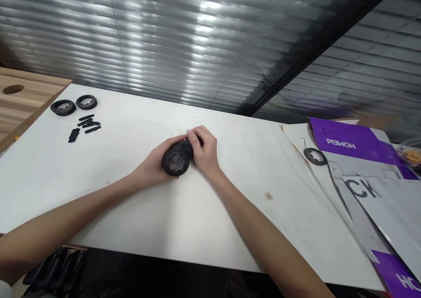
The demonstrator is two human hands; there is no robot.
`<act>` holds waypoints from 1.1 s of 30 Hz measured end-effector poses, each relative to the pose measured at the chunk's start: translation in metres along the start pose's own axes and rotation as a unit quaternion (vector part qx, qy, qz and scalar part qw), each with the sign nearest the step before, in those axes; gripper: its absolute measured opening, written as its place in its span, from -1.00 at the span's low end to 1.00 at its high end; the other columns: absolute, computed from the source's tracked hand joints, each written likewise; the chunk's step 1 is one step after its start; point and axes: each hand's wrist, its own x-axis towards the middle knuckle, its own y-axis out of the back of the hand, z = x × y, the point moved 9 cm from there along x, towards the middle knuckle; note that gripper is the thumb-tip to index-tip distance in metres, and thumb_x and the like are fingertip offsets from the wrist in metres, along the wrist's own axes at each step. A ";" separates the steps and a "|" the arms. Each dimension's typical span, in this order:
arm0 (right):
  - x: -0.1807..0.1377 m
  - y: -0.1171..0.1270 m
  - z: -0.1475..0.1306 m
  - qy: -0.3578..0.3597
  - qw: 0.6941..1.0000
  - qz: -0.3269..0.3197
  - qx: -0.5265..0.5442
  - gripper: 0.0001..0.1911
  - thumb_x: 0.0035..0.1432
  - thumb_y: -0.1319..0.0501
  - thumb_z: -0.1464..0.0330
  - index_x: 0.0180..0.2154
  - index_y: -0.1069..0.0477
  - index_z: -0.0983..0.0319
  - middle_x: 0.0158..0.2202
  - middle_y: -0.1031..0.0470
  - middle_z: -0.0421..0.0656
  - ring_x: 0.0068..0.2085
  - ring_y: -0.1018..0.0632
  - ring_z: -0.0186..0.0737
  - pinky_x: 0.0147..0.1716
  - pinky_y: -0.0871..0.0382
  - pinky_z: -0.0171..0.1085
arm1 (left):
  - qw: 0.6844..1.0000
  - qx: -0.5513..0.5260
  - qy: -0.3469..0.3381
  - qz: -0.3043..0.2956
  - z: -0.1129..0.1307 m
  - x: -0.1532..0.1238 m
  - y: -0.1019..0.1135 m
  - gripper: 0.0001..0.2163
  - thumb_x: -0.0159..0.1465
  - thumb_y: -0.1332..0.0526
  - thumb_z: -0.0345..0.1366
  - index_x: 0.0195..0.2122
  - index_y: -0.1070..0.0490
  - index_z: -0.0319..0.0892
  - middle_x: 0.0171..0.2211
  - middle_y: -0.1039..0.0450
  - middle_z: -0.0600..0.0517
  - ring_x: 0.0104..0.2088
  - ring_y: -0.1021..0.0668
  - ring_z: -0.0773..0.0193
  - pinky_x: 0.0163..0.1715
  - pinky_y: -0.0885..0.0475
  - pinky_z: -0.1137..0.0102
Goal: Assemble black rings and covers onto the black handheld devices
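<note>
A black lint shaver (176, 162) with a round, perforated metal head sits between my two hands near the middle of the white table. The head faces up toward me. My left hand (154, 162) is wrapped round the head from the left, its fingers partly hidden behind the shaver. From the right, my right hand (204, 151) grips the handle, thumb and fingers closed over it. What lies beneath the right fingers is mostly hidden.
Black rings (63, 108) and several small black parts (88, 122) lie at the back left of the table (131, 219). On the right are purple-and-white cardboard sheets (348, 142) and another black ring (315, 156). Metallic blinds (164, 39) stand behind the table.
</note>
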 end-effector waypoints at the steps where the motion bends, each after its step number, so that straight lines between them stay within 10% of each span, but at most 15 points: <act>1: -0.001 -0.001 -0.005 0.021 1.000 -0.003 -0.016 -0.51 0.50 -0.17 -0.03 -0.41 -0.39 0.12 -0.36 -0.47 -0.14 -0.28 -0.48 -0.11 -0.20 -0.37 -0.12 | 1.000 0.006 0.000 0.001 0.000 -0.001 0.000 -0.20 0.18 -0.42 -0.34 0.47 -0.28 -0.11 0.40 -0.43 -0.22 0.38 -0.52 -0.13 0.37 -0.46 0.09; 13: -0.002 -0.009 -0.008 0.051 0.997 -0.040 -0.037 -0.57 0.56 -0.07 0.06 -0.38 -0.26 0.09 -0.33 -0.43 -0.14 -0.25 -0.47 -0.08 -0.18 -0.38 -0.09 | 1.000 0.014 -0.014 0.010 0.000 -0.003 -0.005 -0.10 0.23 -0.46 -0.29 0.58 -0.13 -0.03 0.40 -0.37 -0.21 0.35 -0.51 -0.12 0.37 -0.43 0.05; 20: -0.002 0.016 -0.005 0.055 0.993 0.102 -0.012 -0.57 0.50 -0.15 -0.02 -0.36 -0.33 0.10 -0.27 -0.35 -0.13 -0.17 -0.47 -0.05 -0.10 -0.42 -0.05 | 0.976 -0.161 0.147 -0.018 -0.023 0.003 -0.002 0.39 -0.05 -0.74 -0.15 0.66 0.16 0.10 0.28 -0.48 -0.23 0.26 -0.61 -0.17 0.24 -0.59 -0.01; 26: -0.010 0.021 -0.012 0.134 0.982 0.130 -0.042 -0.67 0.47 -0.13 0.00 -0.15 -0.47 0.09 -0.11 -0.30 -0.05 0.02 -0.48 0.08 0.13 -0.43 0.13 | 0.876 -0.379 0.290 -0.065 -0.035 0.002 -0.016 -0.27 0.18 -0.51 0.29 0.18 -0.54 -0.15 -0.02 -0.66 -0.22 -0.23 -0.75 -0.05 -0.14 -0.74 0.06; 33: -0.001 0.009 -0.003 0.077 0.992 0.065 0.070 -0.64 0.40 -0.24 -0.05 -0.03 -0.43 0.07 -0.04 -0.47 -0.06 0.00 -0.56 -0.01 -0.02 -0.52 -0.03 | 0.926 -0.287 0.230 0.083 -0.033 0.005 0.017 -0.40 0.09 -0.61 -0.11 0.13 -0.53 -0.11 -0.05 -0.62 -0.08 -0.25 -0.66 0.16 -0.32 -0.59 0.33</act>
